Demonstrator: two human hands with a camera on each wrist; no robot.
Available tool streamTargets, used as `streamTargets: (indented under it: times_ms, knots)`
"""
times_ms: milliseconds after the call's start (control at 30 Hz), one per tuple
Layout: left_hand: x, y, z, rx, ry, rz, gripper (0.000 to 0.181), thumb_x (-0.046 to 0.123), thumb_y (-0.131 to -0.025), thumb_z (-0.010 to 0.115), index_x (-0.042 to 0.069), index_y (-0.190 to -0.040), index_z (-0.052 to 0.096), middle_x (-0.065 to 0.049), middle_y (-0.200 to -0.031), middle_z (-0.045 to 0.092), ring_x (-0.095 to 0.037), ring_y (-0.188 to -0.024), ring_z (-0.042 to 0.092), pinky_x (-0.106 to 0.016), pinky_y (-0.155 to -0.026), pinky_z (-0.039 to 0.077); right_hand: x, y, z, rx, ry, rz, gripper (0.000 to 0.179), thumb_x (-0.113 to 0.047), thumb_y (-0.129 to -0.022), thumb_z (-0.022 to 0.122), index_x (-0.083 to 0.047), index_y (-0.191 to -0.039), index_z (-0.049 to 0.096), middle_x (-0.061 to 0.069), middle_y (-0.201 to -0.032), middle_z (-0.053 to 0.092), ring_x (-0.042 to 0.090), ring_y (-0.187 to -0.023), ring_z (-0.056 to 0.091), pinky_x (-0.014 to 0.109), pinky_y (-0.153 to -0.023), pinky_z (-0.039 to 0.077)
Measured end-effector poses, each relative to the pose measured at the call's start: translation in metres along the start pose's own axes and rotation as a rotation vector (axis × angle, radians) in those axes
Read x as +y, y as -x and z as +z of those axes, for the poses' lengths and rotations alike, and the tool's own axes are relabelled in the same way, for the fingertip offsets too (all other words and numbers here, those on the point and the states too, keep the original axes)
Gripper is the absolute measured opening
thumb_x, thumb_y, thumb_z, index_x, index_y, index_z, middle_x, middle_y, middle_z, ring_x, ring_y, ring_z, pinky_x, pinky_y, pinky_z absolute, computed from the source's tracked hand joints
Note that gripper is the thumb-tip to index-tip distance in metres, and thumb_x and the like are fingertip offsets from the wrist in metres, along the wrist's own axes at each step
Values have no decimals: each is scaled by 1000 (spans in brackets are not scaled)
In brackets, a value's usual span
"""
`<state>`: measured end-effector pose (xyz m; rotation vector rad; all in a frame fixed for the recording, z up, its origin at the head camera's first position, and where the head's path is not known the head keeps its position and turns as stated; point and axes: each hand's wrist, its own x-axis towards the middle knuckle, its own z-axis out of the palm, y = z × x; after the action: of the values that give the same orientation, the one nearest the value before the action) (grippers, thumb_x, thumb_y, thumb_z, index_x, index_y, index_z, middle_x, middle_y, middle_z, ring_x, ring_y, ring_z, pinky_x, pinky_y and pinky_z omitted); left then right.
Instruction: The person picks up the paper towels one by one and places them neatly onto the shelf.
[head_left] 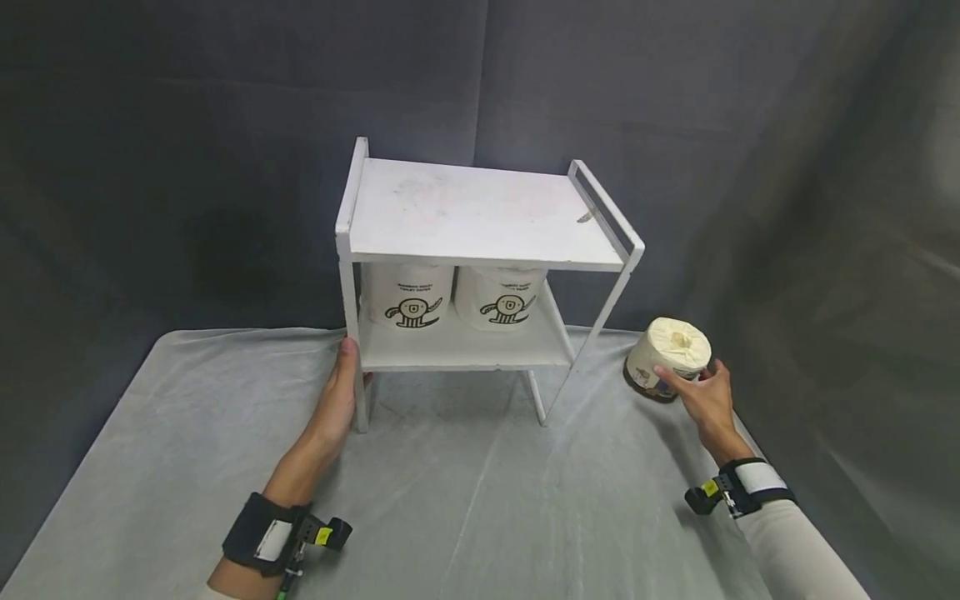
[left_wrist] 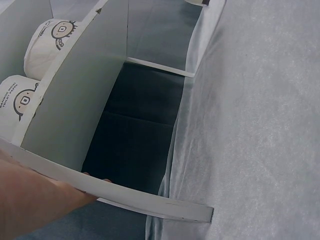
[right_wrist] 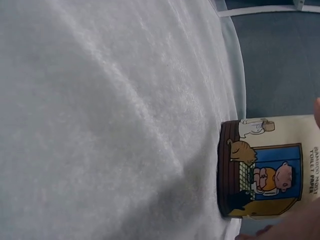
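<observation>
By the bench's [head_left: 480, 508] back-right corner, right of the rack [head_left: 487, 212] gripped by the left hand [head_left: 332, 404], pinching 1 upright toilet roll [head_left: 660, 348] with the nearer right hand [head_left: 708, 402].

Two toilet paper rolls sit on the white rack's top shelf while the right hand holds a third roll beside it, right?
Not quite: the head view shows the two toilet paper rolls on the lower shelf. The right hand does hold a third roll beside the white rack.
</observation>
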<state>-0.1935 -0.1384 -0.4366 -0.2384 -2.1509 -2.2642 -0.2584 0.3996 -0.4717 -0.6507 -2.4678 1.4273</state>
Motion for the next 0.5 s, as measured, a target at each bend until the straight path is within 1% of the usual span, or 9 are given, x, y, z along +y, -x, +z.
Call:
streamTargets:
  times_ms: [100, 167, 233, 333, 500]
  knots:
    - [0, 1, 0, -3, -11, 2, 76, 60, -111, 8, 17, -170, -12, -11, -177, -8, -28, -163, -6, -58, -132, 2, 2, -4, 2, -11, -29, -39, 120, -41, -89, 88, 2, -168, 8, 33, -165, 34, 46, -152, 38, 61, -124, 32]
    - [0, 1, 0, -5, -25, 1, 76, 61, -111, 7, 18, -170, -13, -10, -177, -8, -28, -163, -6, -59, -132, 2, 1, -5, 4, -16, -48, -69, 111, -37, -89, 89, 0, -166, 19, 29, -162, 41, 43, -149, 43, 59, -123, 35]
    - [0, 0, 0, -7, -27, 3, 76, 61, -110, 7, 18, -170, -13, -11, -177, -7, -28, -163, -6, -59, -132, 2, 1, -6, 5, -13, -62, -88, 104, -35, -88, 90, -1, -164, 28, 25, -160, 46, 40, -148, 46, 57, -123, 36]
    - [0, -1, 0, -9, -35, -7, 77, 63, -110, 7, 18, -170, -14, -11, -176, -8, -28, -163, -7, -59, -132, 2, 1, -8, 8, 1, -75, -92, 101, -34, -87, 91, -3, -163, 31, 21, -161, 46, 37, -148, 45, 54, -125, 35]
    - [-1, 0, 0, -10, -41, -13, 77, 64, -109, 7, 21, -170, -15, -9, -177, -9, -27, -163, -8, -57, -132, 1, 2, -12, 11, 34, -78, -85, 101, -35, -86, 92, -5, -163, 34, 20, -160, 47, 36, -149, 44, 53, -126, 33]
